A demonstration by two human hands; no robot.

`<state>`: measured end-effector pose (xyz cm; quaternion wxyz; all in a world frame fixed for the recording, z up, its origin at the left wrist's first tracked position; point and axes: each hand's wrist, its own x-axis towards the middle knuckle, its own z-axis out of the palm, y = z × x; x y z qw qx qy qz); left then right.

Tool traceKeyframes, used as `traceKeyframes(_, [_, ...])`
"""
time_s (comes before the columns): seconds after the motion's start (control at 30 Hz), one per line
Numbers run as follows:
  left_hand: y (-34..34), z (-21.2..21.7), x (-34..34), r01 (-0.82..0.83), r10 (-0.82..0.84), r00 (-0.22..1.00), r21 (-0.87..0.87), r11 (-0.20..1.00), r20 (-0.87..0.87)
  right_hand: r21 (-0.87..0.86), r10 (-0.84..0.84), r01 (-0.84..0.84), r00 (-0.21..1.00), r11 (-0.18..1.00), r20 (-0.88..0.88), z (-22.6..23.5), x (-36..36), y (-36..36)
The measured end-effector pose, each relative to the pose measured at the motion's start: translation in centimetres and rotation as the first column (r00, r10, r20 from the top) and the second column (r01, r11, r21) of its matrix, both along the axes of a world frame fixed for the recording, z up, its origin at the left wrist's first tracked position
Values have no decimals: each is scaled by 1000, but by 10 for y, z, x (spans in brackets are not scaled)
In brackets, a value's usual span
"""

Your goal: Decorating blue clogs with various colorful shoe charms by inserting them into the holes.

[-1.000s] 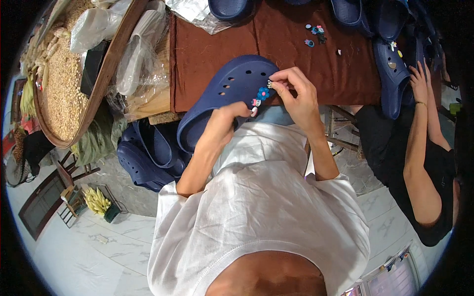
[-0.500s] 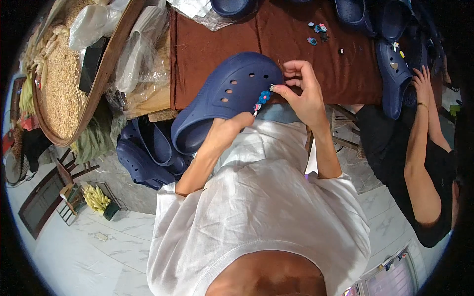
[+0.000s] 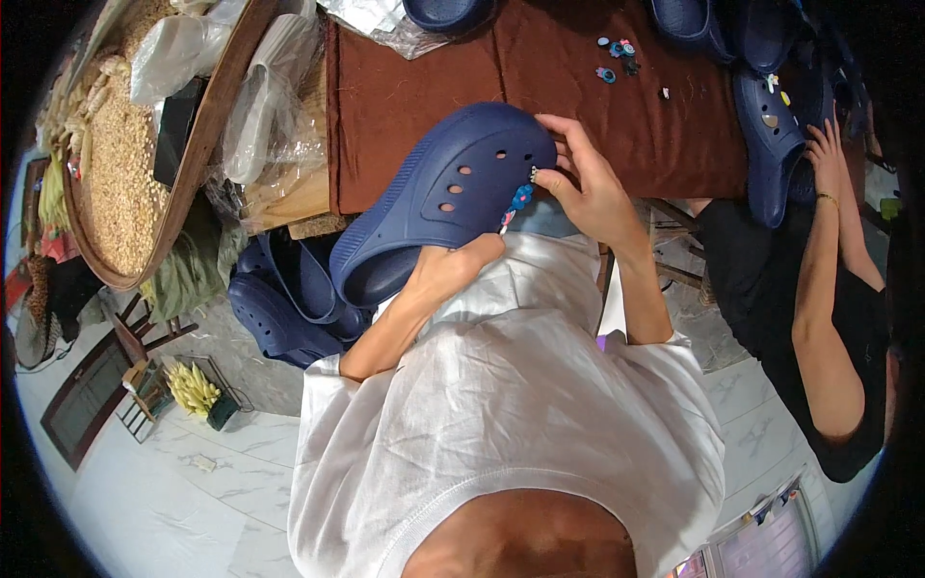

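I hold a navy blue clog (image 3: 438, 197) with round holes above my lap, tilted, at the near edge of a table with a dark brown cloth (image 3: 405, 91). My left hand (image 3: 445, 273) grips the clog's lower side. My right hand (image 3: 583, 178) pinches at the clog's toe, fingertips on small coloured charms (image 3: 521, 196) set in its holes. Loose charms (image 3: 615, 56) lie on the cloth farther back.
Several navy clogs (image 3: 289, 299) are piled below the table to my left. A round woven tray of grain (image 3: 120, 164) and plastic bags (image 3: 270, 116) stand at the left. At the right a person in black (image 3: 819, 318) handles another clog (image 3: 771, 144).
The clog has swung up and left, its holed upper now facing me. My right hand moved up along the toe while the left shifted along the lower side.
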<state>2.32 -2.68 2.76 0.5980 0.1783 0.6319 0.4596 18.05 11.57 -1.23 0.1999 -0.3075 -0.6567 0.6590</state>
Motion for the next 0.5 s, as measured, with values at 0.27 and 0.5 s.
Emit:
traceKeyframes(0.27, [9, -13, 3, -315, 344, 894, -142, 938, 288, 411, -154, 52, 963, 910, 221, -3, -11, -9])
traceKeyframes(0.5, [15, -1, -10, -377, 399, 817, -139, 916, 417, 112, -169, 167, 986, 979, 5, -1, -2, 4])
